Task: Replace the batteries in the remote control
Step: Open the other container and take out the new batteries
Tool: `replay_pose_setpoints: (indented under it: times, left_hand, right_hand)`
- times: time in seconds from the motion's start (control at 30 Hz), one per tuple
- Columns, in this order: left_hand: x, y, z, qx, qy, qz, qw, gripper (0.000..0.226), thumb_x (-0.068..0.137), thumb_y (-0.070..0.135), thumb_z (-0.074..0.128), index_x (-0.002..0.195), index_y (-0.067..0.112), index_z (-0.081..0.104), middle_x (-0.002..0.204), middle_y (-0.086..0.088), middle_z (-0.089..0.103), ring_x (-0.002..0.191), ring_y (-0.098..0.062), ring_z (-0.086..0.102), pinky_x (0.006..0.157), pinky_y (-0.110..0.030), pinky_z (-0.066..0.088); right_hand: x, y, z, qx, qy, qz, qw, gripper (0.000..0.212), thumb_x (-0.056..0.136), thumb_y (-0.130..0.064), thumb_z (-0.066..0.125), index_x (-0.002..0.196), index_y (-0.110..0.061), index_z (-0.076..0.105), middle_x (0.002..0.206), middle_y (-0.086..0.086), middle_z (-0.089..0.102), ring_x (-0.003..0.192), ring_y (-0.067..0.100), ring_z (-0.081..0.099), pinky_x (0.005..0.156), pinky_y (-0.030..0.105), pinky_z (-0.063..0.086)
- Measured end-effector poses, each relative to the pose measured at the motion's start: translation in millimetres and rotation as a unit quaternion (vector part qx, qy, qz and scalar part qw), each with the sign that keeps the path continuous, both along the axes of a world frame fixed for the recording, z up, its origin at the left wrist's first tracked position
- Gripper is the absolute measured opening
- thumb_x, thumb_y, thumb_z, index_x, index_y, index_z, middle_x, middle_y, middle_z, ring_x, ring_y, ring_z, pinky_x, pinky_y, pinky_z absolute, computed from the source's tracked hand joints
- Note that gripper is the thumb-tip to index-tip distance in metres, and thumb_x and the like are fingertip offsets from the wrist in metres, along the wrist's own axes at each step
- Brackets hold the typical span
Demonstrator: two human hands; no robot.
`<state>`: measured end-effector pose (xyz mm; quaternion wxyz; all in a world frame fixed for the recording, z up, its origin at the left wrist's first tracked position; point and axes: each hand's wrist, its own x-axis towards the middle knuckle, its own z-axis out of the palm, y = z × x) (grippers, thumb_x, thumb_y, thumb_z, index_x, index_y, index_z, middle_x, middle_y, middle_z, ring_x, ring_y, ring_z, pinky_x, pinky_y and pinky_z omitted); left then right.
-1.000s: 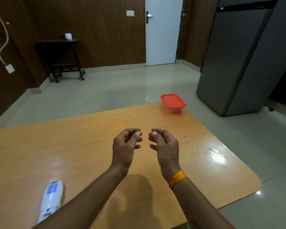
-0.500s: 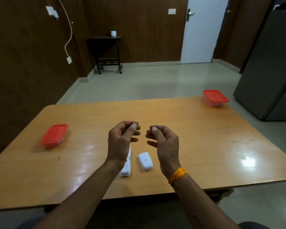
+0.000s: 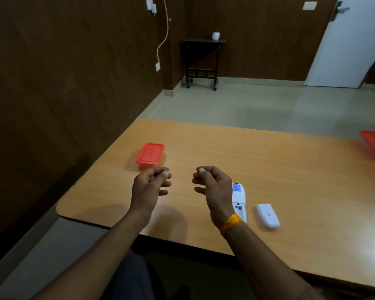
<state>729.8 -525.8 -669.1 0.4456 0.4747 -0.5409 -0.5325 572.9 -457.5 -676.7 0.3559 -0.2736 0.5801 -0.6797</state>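
The remote (image 3: 239, 201) now lies right of both raised hands, whose fingers (image 3: 160, 176) curl empty; lidded red box (image 3: 150, 153) sits nearer.

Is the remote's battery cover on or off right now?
Off. The cover lies on the table beside the remote, apart from it, and the remote's open compartment shows.

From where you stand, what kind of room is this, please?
Probably a plain room in a home or office: a large orange table, wood-panelled walls, a white door and a tiled floor.
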Motion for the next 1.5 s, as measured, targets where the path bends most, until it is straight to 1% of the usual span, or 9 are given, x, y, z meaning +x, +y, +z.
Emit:
replay_pose_setpoints:
  times: [0.17, 0.3, 0.43, 0.57, 0.73, 0.83, 1.0, 1.13, 1.5]
  left_hand:
    - [35.7, -50.7, -21.8, 0.011, -0.05, 0.06, 0.997, 0.009, 0.096, 0.018, 0.067, 0.102, 0.017, 0.075, 0.099, -0.008, 0.076, 0.096, -0.028, 0.074, 0.076, -0.042, 0.062]
    - [49.6, -90.8, -34.5, 0.001, -0.116, 0.079, 0.99, 0.022, 0.092, 0.026, 0.071, 0.114, 0.024, 0.073, 0.108, 0.004, 0.074, 0.104, -0.019, 0.07, 0.08, -0.035, 0.06]
    - [52.8, -124.4, -38.1, 0.008, -0.168, 0.037, 0.985, 0.056, 0.085, 0.034, 0.078, 0.138, 0.025, 0.062, 0.13, 0.005, 0.068, 0.118, -0.017, 0.064, 0.099, -0.039, 0.055]
    - [50.1, -142.9, -39.7, 0.009, -0.166, 0.028, 0.986, 0.052, 0.084, 0.027, 0.079, 0.134, 0.025, 0.065, 0.118, 0.005, 0.072, 0.111, -0.016, 0.068, 0.102, -0.043, 0.056]
    - [48.8, -152.2, -41.6, 0.006, -0.123, 0.04, 0.992, 0.053, 0.087, 0.011, 0.077, 0.139, 0.014, 0.063, 0.114, 0.004, 0.069, 0.097, -0.005, 0.065, 0.098, -0.031, 0.054]
    - [52.3, -148.5, -44.4, -0.001, -0.115, 0.043, 0.992, 0.061, 0.086, 0.014, 0.079, 0.143, 0.015, 0.06, 0.131, 0.001, 0.069, 0.109, -0.009, 0.066, 0.104, -0.036, 0.054]
    - [55.8, -125.5, -42.1, -0.007, -0.09, 0.014, 0.996, 0.083, 0.076, 0.031, 0.086, 0.151, 0.025, 0.051, 0.145, 0.002, 0.062, 0.13, -0.015, 0.061, 0.109, -0.044, 0.052]
    - [51.7, -95.7, -42.6, -0.024, -0.112, -0.018, 0.993, 0.087, 0.083, 0.022, 0.086, 0.157, 0.029, 0.04, 0.154, 0.003, 0.053, 0.14, -0.017, 0.052, 0.11, -0.037, 0.048]
    - [40.3, -41.5, -56.9, -0.074, -0.217, -0.003, 0.973, 0.094, 0.072, 0.044, 0.091, 0.15, 0.019, 0.045, 0.144, -0.004, 0.058, 0.13, -0.024, 0.057, 0.093, -0.027, 0.047]
  right_hand:
    - [23.4, -62.2, -18.1, 0.021, 0.087, 0.038, 0.995, 0.012, 0.096, -0.016, 0.064, 0.093, -0.016, 0.076, 0.092, 0.012, 0.076, 0.092, 0.031, 0.073, 0.073, 0.04, 0.06]
    - [36.0, -111.0, -37.2, 0.04, 0.222, 0.085, 0.97, 0.01, 0.091, -0.017, 0.072, 0.1, -0.017, 0.077, 0.095, -0.003, 0.075, 0.093, 0.013, 0.07, 0.085, 0.035, 0.059]
    - [40.9, -154.8, -53.3, 0.048, 0.418, 0.115, 0.9, 0.035, 0.086, -0.017, 0.073, 0.121, -0.017, 0.073, 0.121, 0.001, 0.067, 0.111, 0.019, 0.064, 0.098, 0.036, 0.052]
    - [38.9, -191.2, -63.0, 0.083, 0.526, 0.191, 0.825, 0.052, 0.088, -0.016, 0.071, 0.139, -0.012, 0.064, 0.149, 0.015, 0.053, 0.134, 0.037, 0.051, 0.113, 0.043, 0.044]
    - [35.2, -203.5, -75.4, 0.032, 0.609, 0.161, 0.776, 0.036, 0.085, -0.009, 0.07, 0.121, -0.006, 0.069, 0.128, 0.018, 0.064, 0.109, 0.042, 0.063, 0.089, 0.05, 0.057]
    - [36.1, -195.9, -77.3, -0.013, 0.649, 0.131, 0.75, 0.026, 0.092, -0.02, 0.056, 0.111, -0.006, 0.067, 0.118, 0.016, 0.065, 0.096, 0.04, 0.064, 0.076, 0.049, 0.057]
    - [40.0, -166.9, -61.0, -0.051, 0.632, 0.077, 0.769, 0.014, 0.095, -0.015, 0.064, 0.107, -0.01, 0.067, 0.111, 0.012, 0.067, 0.093, 0.033, 0.065, 0.075, 0.04, 0.054]
    - [40.8, -133.1, -49.2, -0.056, 0.614, 0.06, 0.785, 0.011, 0.095, -0.014, 0.07, 0.106, -0.011, 0.069, 0.106, 0.007, 0.067, 0.086, 0.025, 0.064, 0.068, 0.027, 0.046]
    - [46.9, -53.8, -46.9, -0.038, 0.612, 0.07, 0.787, 0.016, 0.098, -0.025, 0.063, 0.11, -0.016, 0.069, 0.106, 0.002, 0.069, 0.092, 0.021, 0.06, 0.071, 0.034, 0.054]
